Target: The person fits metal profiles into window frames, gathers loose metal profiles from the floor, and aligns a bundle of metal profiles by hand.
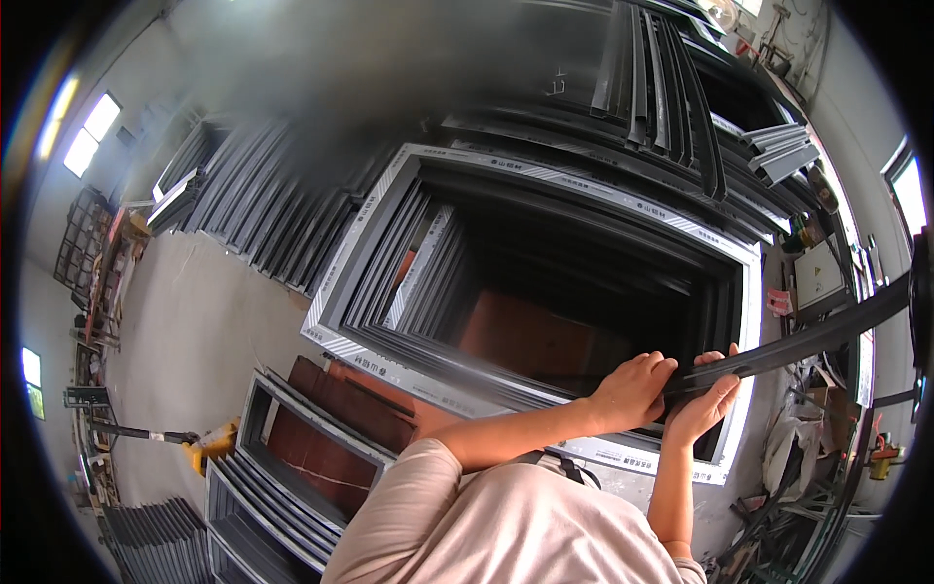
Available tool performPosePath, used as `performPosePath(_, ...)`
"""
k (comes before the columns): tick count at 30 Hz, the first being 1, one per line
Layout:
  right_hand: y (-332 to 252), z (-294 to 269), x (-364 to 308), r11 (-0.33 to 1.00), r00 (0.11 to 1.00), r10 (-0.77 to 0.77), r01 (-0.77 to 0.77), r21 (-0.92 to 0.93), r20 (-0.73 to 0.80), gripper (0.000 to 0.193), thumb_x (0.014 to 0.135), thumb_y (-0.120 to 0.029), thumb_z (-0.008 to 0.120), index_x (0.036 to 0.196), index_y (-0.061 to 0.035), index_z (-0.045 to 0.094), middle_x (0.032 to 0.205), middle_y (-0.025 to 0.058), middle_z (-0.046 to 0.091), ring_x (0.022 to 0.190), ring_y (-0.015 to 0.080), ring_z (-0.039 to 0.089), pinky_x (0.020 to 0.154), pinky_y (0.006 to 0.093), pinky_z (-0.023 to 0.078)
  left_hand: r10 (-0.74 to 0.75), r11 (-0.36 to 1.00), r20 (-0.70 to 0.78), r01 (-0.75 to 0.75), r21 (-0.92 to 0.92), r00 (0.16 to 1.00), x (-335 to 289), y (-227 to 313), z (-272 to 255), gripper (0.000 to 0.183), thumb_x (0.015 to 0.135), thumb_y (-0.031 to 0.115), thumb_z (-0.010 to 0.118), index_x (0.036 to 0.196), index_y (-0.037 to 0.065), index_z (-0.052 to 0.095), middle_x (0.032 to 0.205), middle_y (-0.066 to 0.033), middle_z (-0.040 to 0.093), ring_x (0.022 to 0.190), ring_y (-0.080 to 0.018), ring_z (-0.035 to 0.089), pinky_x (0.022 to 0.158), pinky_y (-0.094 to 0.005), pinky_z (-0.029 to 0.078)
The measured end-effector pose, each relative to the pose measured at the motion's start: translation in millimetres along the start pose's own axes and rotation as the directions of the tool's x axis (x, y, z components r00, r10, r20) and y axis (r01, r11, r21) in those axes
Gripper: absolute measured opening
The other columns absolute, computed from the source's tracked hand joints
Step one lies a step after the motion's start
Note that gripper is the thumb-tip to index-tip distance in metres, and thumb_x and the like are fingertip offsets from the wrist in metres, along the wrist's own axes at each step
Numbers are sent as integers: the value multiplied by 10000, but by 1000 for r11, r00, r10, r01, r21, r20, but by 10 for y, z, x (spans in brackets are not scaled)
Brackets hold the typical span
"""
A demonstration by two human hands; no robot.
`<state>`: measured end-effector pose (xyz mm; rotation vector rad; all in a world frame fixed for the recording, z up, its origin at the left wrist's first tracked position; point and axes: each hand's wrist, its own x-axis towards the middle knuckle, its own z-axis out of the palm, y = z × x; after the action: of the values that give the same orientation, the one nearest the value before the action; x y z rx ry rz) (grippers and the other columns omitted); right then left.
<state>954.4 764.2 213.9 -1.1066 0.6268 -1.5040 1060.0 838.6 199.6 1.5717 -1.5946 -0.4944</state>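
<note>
A long dark grey strip (827,331) runs in from the right edge to my hands, looking wider toward that edge. My right hand (702,399) is wrapped round it, palm up. My left hand (630,389) is closed beside the right one, where the strip reaches its fingers; the grip itself is partly hidden. A blurred streak continues left of that hand, and I cannot tell whether it is the same strip. Both hands are over the near right corner of a stack of dark rectangular frames (584,175) edged with white printed film.
More dark frames (272,204) lean in a row at the back left. Loose profiles (671,107) lie at the far right. Near left are smaller frames (282,487) and a yellow tool-like object (209,446). Cluttered material (798,457) lines the right wall.
</note>
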Motion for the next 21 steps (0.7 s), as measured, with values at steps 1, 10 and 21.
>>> performPosePath(1, -1, 0, 0, 1000, 1000, -2, 2, -3, 4, 519, 1081, -403, 477, 1416, -7, 466, 1012, 67, 611, 924, 152, 562, 911, 308, 470, 24, 1000, -35, -24, 1, 999, 3, 4, -35, 589, 773, 141, 739, 1290, 0, 494, 1083, -177, 559, 1011, -365, 582, 856, -453, 514)
performPosePath(10, 23, -142, 590, 896, 942, 291, -329, 297, 166, 498, 1075, -396, 486, 1456, -78, 460, 1174, 149, 639, 1030, 258, 600, 983, 420, 465, 76, 936, 19, -78, 343, 997, -206, -612, -839, 207, 856, 148, 715, 974, 60, 570, 900, -132, 600, 901, -335, 621, 749, -462, 524)
performPosePath(21, 1220, -806, 1075, 789, 864, 504, -464, 403, 7, 375, 1007, -343, 628, 1190, -17, 612, 1262, 170, 658, 1254, 337, 603, 947, 509, 601, 175, 580, -198, 62, 812, 964, 207, -2665, -2372, 265, 830, 87, 615, 1093, 51, 623, 1071, -94, 594, 1082, -295, 599, 1022, -432, 489)
